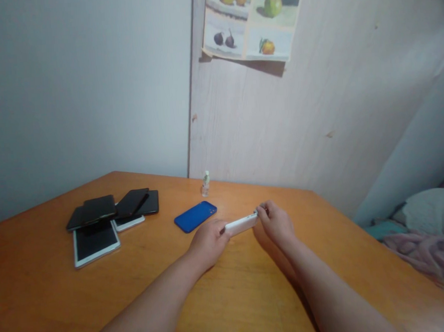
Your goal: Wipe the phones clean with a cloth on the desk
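Observation:
A thin white phone (241,226) is held just above the table, tilted so that a narrow pale face shows. My left hand (210,242) grips its left end, fingers closed around it. At the other end, my right hand (276,223) is closed with thumb and fingertips at the corner; the exact contact there is small and partly hidden. Just beyond my left hand, a blue phone case (195,216) lies flat, its camera cutout at the far right corner. Behind the case stands a small clear bottle (205,184) with a pale cap.
On the left of the wooden table (139,286) lie a white-framed tablet (95,241), several black devices or cases (98,208) and a white phone-like device (129,222) partly under them. A wall stands behind. Rumpled cloth (425,238) is beyond the right edge.

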A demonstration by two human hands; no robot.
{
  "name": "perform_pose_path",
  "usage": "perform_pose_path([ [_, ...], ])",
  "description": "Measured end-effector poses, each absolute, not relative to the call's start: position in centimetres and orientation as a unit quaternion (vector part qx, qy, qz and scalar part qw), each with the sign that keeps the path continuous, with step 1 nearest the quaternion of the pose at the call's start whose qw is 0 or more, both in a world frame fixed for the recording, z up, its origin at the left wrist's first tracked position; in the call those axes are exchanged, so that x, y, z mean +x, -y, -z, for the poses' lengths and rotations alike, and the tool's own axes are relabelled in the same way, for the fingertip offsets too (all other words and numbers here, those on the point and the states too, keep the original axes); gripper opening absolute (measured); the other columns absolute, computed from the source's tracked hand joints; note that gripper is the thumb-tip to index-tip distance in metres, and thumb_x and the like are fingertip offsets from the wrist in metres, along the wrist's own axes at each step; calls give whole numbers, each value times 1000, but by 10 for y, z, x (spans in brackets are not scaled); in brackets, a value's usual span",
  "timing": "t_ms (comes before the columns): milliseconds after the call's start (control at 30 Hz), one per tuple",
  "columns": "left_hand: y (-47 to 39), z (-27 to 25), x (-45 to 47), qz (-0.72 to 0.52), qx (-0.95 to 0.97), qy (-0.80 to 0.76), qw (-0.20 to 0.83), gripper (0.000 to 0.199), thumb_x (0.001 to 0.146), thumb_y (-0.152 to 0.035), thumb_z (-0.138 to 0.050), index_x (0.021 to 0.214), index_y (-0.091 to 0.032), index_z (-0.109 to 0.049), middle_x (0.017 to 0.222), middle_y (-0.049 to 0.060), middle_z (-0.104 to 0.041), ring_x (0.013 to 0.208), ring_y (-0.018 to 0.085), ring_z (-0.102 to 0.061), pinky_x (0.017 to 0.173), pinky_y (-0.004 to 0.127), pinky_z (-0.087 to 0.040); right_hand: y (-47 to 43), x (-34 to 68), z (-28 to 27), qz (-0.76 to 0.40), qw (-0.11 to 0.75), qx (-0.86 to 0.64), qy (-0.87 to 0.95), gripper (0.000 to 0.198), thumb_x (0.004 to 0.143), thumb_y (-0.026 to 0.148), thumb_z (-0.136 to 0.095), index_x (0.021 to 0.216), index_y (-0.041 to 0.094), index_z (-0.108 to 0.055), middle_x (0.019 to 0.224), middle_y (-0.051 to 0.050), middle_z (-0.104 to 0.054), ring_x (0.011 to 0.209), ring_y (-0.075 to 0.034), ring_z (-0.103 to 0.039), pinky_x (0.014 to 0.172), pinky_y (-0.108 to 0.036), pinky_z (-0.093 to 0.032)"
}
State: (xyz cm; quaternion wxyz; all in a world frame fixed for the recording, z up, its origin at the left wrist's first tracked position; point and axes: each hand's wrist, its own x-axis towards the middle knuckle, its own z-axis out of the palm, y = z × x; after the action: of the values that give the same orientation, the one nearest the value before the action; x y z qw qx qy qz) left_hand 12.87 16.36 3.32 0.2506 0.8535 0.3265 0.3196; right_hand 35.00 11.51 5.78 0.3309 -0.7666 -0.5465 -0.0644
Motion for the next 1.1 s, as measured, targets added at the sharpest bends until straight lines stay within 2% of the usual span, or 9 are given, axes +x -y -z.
perform_pose_path([
  [267, -165, -33, 129, -322, 852, -328, 251, 17, 88, -28, -55, 77, -19, -65, 77, 2, -66, 75, 18, -58, 62, 26, -33, -116, 336, -55, 18, 336, -724, 602, 28, 94, 45, -47, 90, 23, -64, 76, -1, -68, 67, -17, -59, 58, -26, -32],
  [400, -165, -34, 128, -320, 851, -329, 256, 19, 88, -30, -55, 77, -19, -65, 77, 2, -66, 75, 18, -58, 62, 26, -33, -120, 353, -52, 23, 368, -734, 570, 29, 92, 45, -48, 84, 23, -64, 72, -1, -66, 67, -18, -58, 59, -26, -33],
  [533, -165, -33, 128, -321, 851, -326, 256, 20, 88, -30, -54, 74, -19, -64, 75, 1, -65, 74, 18, -58, 61, 27, -32, -127, 376, -49, -26, 474, -703, 530, 37, 87, 51, -49, 70, 21, -60, 67, -3, -62, 66, -18, -56, 60, -27, -37],
  [633, -166, -32, 128, -327, 849, -325, 257, 20, 88, -30, -55, 76, -19, -65, 76, 2, -66, 75, 18, -58, 62, 27, -32, -127, 379, -52, -130, 571, -653, 480, 38, 83, 56, -53, 71, 20, -58, 60, 0, -56, 57, -15, -50, 55, -26, -37],
  [733, -166, -31, 129, -329, 847, -327, 261, 20, 88, -31, -55, 76, -19, -65, 77, 2, -66, 75, 18, -58, 62, 26, -33, -125, 375, -58, -232, 610, -615, 443, 33, 79, 53, -60, 74, 20, -55, 58, 2, -54, 47, -11, -41, 46, -24, -30],
  [833, -166, -31, 129, -327, 845, -331, 263, 20, 88, -30, -55, 75, -19, -65, 76, 2, -66, 74, 18, -58, 62, 26, -33, -124, 370, -61, -270, 621, -594, 435, 29, 76, 47, -65, 76, 21, -53, 60, 3, -56, 45, -10, -40, 44, -23, -29],
  [900, -165, -32, 129, -327, 845, -330, 264, 19, 88, -30, -55, 75, -19, -65, 77, 2, -66, 75, 18, -58, 62, 26, -33, -125, 368, -58, -247, 609, -607, 447, 27, 75, 45, -65, 75, 21, -52, 59, 3, -56, 46, -11, -43, 45, -24, -32],
  [1100, -164, -33, 130, -328, 843, -329, 270, 19, 87, -29, -55, 75, -19, -64, 75, 2, -66, 73, 18, -57, 61, 27, -33, -126, 358, -46, -38, 498, -676, 542, 27, 85, 47, -55, 79, 21, -58, 65, 0, -61, 61, -16, -56, 58, -27, -40],
])
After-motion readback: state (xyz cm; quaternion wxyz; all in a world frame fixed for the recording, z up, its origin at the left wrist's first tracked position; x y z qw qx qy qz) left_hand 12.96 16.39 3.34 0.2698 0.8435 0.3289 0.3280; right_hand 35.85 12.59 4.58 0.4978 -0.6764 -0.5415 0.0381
